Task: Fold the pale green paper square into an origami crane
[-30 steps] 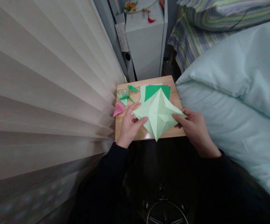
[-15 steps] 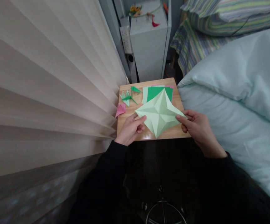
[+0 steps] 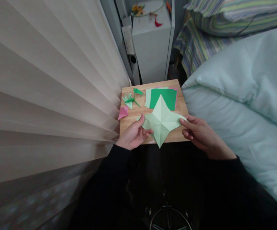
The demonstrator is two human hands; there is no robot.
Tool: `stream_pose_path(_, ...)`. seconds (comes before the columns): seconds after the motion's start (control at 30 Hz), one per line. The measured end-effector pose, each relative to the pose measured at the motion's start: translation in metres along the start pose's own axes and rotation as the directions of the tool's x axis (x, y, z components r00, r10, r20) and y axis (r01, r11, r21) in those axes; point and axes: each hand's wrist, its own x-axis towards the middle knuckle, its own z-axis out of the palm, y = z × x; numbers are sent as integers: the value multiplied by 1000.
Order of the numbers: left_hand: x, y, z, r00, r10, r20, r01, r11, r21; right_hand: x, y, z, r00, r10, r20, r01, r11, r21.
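Light green creased paper (image 3: 161,120) pinched at its left corner by left hand (image 3: 132,135), at its right corner by right hand (image 3: 200,134); suspended between both, just above wooden board (image 3: 138,112). Beyond fingertips: dark green sheet (image 3: 163,97), folded paper figures (image 3: 130,98).

Pale green origami paper (image 3: 161,120) — creased, star-like, partly collapsed — held above the near edge of the wooden board (image 3: 131,117).

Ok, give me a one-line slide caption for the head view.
Both hands, left hand and right hand, pinch a creased pale green paper over a wooden board.
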Motion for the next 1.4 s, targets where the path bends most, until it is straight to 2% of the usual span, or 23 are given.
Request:
stream_pose_path(0.13, 0, 0, -1, 998, -11, 56, 12, 999, -33, -1, 2, 0, 998, 21, 51, -25, 997, 66)
stream_pose_path(0.23, 1, -3, -1, 998, 27, 54, -27, 1000, 2, 0, 5, 2, 998, 1, 61, -5, 998, 63)
stream_pose_path(0.4, 5, -10, 0, 985, 170, 30, -173, 974, 144, 3, 10, 6, 982, -190, 24, 191, 976, -100)
stream_pose_path(0.5, 10, -17, -2, 948, 314, 38, -314, 915, 252, 2, 13, 9, 947, -319, 33, 315, 904, -288)
stream_pose_path(0.57, 14, -21, -2, 912, 409, 37, -402, 872, 280, 1, 17, 11, 904, -425, 52, 409, 823, -394)
stream_pose_path(0.67, 17, -26, -1, 866, 500, 29, -488, 830, 271, 2, 21, 13, 809, -578, 108, 545, 668, -507)
stream_pose_path(0.8, 17, -29, 1, 842, 516, 158, -539, 790, 293, 3, 24, 13, 682, -693, 231, 651, 432, -625)
stream_pose_path(0.87, 18, -32, 1, 846, 495, 198, -533, 781, 325, 3, 24, 13, 629, -720, 294, 679, 325, -658)
stream_pose_path(0.93, 20, -37, 0, 862, 483, 151, -503, 782, 369, 2, 25, 15, 599, -717, 357, 699, 252, -669)
stream_pose_path(1.0, 24, -43, -1, 862, 507, 20, -471, 786, 400, 1, 28, 18, 572, -702, 424, 730, 201, -653)
stream_pose_path(1.1, 27, -48, 0, 808, 560, -185, -460, 795, 397, -2, 34, 24, 528, -711, 465, 756, 143, -639)
stream_pose_path(1.13, 26, -48, 1, 791, 569, -225, -463, 796, 390, -2, 35, 26, 523, -726, 446, 746, 138, -651)
stream_pose_path(1.2, 24, -47, 6, 771, 578, -265, -471, 799, 373, -2, 39, 29, 553, -750, 363, 701, 184, -689)
stream_pose_path(1.27, 20, -44, 10, 760, 583, -286, -486, 803, 345, -1, 41, 30, 620, -737, 268, 650, 292, -702)
stream_pose_path(1.33, 18, -42, 13, 744, 601, -291, -519, 795, 313, 0, 43, 31, 691, -688, 224, 613, 392, -687)
stream_pose_path(1.4, 18, -41, 13, 728, 625, -282, -553, 778, 298, 0, 44, 31, 723, -647, 242, 598, 413, -687)
